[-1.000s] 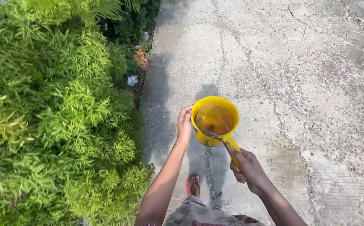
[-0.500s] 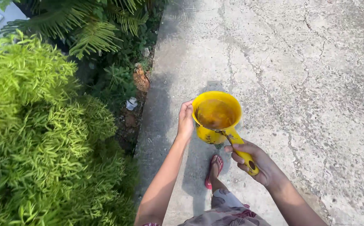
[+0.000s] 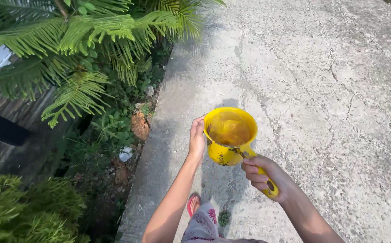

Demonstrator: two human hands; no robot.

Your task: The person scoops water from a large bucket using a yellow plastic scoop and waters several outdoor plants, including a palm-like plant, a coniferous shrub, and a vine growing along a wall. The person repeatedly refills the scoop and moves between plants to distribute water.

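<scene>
I've walked past the shrubs to the ferns (image 3: 83,40), right hand (image 3: 265,177) gripping the dipper (image 3: 229,135) handle, left hand (image 3: 197,139) flat against its side.

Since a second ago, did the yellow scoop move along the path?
Yes. The yellow scoop has gone forward along the concrete path, past the bushy shrub, towards the fern-like plant.

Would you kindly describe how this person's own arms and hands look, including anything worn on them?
Both forearms are bare, with no sleeves in view. The left hand and right hand show no gloves, and I can see no rings, watch or bracelet on either wrist. Both arms are slim.
</scene>
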